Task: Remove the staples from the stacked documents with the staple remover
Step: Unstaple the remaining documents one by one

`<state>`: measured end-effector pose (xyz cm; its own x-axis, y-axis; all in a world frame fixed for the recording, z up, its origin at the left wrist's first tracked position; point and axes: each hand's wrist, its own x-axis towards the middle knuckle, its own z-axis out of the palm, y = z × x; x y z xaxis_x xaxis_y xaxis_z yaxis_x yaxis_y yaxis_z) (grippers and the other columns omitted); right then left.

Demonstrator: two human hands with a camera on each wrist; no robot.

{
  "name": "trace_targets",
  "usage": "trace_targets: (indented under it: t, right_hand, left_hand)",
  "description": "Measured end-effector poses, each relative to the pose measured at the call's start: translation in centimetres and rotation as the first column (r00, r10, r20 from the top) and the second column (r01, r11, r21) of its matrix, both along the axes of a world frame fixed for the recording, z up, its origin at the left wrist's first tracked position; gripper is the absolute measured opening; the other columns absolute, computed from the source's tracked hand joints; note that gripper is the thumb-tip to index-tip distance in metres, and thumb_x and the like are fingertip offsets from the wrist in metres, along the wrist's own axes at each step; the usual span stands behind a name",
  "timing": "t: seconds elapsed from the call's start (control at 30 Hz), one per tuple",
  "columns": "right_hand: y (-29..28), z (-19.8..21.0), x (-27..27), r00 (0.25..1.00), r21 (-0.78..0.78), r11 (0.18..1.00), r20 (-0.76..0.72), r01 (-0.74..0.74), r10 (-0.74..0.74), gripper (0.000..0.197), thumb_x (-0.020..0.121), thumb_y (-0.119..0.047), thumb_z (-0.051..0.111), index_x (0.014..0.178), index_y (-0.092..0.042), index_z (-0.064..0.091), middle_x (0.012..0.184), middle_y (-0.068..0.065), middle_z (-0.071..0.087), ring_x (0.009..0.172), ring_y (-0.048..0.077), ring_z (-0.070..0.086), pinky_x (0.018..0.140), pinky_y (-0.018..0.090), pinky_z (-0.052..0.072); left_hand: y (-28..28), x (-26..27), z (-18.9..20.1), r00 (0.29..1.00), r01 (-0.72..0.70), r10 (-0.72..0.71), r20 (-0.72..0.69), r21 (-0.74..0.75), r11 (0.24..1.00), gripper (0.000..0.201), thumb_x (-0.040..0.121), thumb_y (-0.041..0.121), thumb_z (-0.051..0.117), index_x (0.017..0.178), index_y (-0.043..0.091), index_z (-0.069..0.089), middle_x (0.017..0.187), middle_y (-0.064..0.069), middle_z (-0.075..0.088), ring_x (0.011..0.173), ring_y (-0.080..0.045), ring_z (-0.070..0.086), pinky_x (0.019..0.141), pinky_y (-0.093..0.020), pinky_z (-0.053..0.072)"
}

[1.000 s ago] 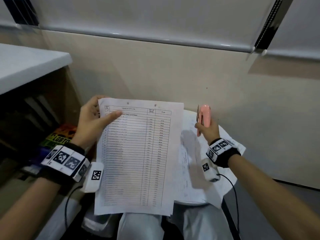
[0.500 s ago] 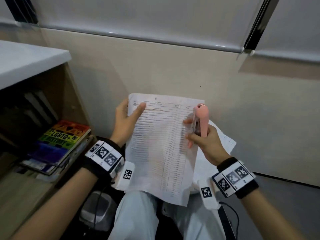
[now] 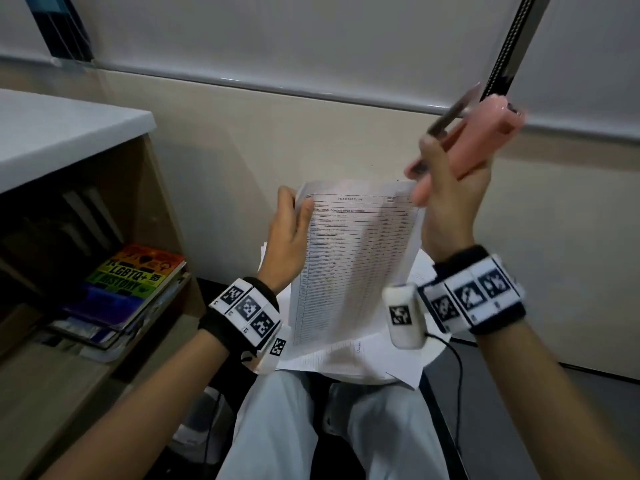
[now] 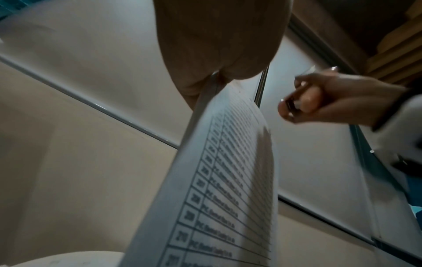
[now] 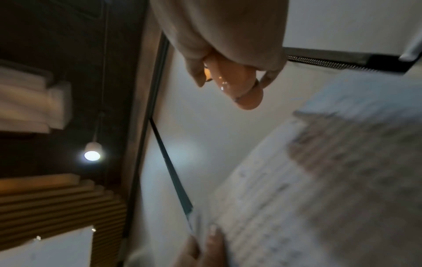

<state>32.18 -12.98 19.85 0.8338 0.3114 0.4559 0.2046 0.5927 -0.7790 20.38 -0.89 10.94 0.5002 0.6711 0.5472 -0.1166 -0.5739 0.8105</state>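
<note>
Head view first: the left hand (image 3: 289, 237) pinches the top-left corner of the stapled document (image 3: 349, 265), thumb on the printed face and fingers behind, holding it upright over the lap. The right hand (image 3: 450, 206) has its grip wrapped round the pink staple remover (image 3: 485, 140), which now sits above the sheet's top-right corner and tilted away; half a second ago it was pressed against the right edge of the page. That reads to me as a pull-away after working a staple, though the blur hides any staple and I cannot tell whether one came out. More loose papers (image 3: 353, 358) lie on the small white round stool (image 3: 429, 358) between the knees. The left wrist view shows the tool clear of the paper's edge, not touching it. Probably the top edge still needs checking.
</note>
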Motion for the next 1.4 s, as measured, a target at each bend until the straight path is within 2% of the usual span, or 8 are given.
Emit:
trace_targets:
  t: [0.27,0.57,0.67,0.83,1.1,1.2,1.33,1.4]
  right_hand:
    - [4.8,2.8,-4.8,0.994,-0.023,0.998,-0.094,-0.056,0.054,0.024,0.092,-0.018,0.059,0.068,-0.015,0.059,0.07,0.006,0.06,0.053,0.014,0.053,0.041,0.017,0.043]
    - [6.6,0.5,-4.8,0.997,-0.102,0.992,0.043,0.07,-0.066,0.025,0.076,-0.041,0.064,0.067,-0.018,0.058,0.062,0.005,0.059,0.056,0.023,0.055,0.054,0.04,0.05]
    - [7.0,0.2,-4.4,0.996,-0.071,0.994,0.019,0.089,-0.088,0.026,0.074,-0.038,0.064,0.064,-0.016,0.057,0.058,0.001,0.055,0.055,0.022,0.052,0.053,0.037,0.046]
    - [7.3,-0.4,-3.5,0.999,-0.03,0.999,0.009,0.036,-0.036,0.023,0.077,-0.021,0.065,0.058,-0.018,0.052,0.046,-0.015,0.052,0.047,0.0,0.048,0.052,0.021,0.041]
    - [4.4,0.2,-0.4,0.994,0.026,0.997,-0.084,-0.068,0.07,0.044,0.077,-0.034,0.066,0.101,0.003,0.058,0.076,0.006,0.064,0.062,0.019,0.063,0.054,0.026,0.049]
    - [0.8,-0.8,2.7,0.974,0.1,0.978,-0.115,-0.184,0.195,0.028,0.082,-0.032,0.057,0.08,-0.004,0.058,0.064,-0.002,0.063,0.055,0.017,0.064,0.052,0.021,0.048]
    - [-3.8,-5.3,5.6,0.829,-0.14,0.82,-0.163,-0.556,0.534,0.056,0.055,-0.047,0.078,0.091,-0.007,0.062,0.077,0.005,0.066,0.062,0.025,0.065,0.055,0.031,0.055]
    - [-5.3,-7.8,5.4,0.832,-0.401,0.737,-0.152,-0.545,0.533,0.033,0.059,-0.044,0.072,0.076,-0.016,0.072,0.076,0.003,0.07,0.064,0.018,0.066,0.059,0.025,0.054]
  left_hand:
    - [-1.5,0.5,0.5,0.999,0.021,-0.019,-0.027,0.06,0.998,0.021,0.103,0.021,0.033,0.082,0.021,0.028,0.07,0.01,0.036,0.057,0.002,0.04,0.054,-0.016,0.035]
    - [-1.8,0.5,1.2,0.998,-0.011,0.008,0.056,0.046,0.999,0.018,0.101,0.02,0.04,0.087,0.013,0.031,0.072,0.007,0.043,0.061,0.0,0.047,0.056,-0.016,0.04]
    - [-2.0,0.1,0.2,0.988,0.133,-0.119,0.103,-0.138,0.982,0.032,0.091,0.025,0.06,0.099,0.019,0.029,0.089,-0.017,0.064,0.071,-0.025,0.065,0.056,-0.037,0.054]
    - [-2.6,-0.4,-1.6,0.978,0.206,-0.203,0.042,-0.257,0.944,0.042,0.087,0.005,0.064,0.11,0.008,0.03,0.088,-0.008,0.067,0.071,-0.013,0.068,0.061,-0.025,0.054]
    - [-0.7,-0.7,-1.8,0.985,0.169,-0.171,0.009,-0.22,0.961,0.049,0.081,0.039,0.065,0.112,0.017,0.034,0.114,-0.008,0.061,0.101,-0.022,0.066,0.082,-0.045,0.057]
    - [0.9,-1.2,-1.3,0.976,0.217,-0.199,0.093,-0.265,0.94,0.053,0.08,0.03,0.067,0.115,0.01,0.033,0.113,-0.004,0.061,0.101,-0.015,0.067,0.08,-0.035,0.058]
    - [2.4,-1.0,-0.1,0.959,0.272,-0.235,0.157,-0.281,0.921,0.044,0.083,0.014,0.066,0.112,0.012,0.032,0.11,0.001,0.061,0.096,-0.007,0.068,0.079,-0.028,0.058]
    - [2.9,-0.2,-0.3,0.976,0.211,-0.188,0.106,-0.294,0.932,0.044,0.086,0.007,0.064,0.114,0.011,0.03,0.11,0.001,0.061,0.095,-0.009,0.068,0.079,-0.03,0.058]
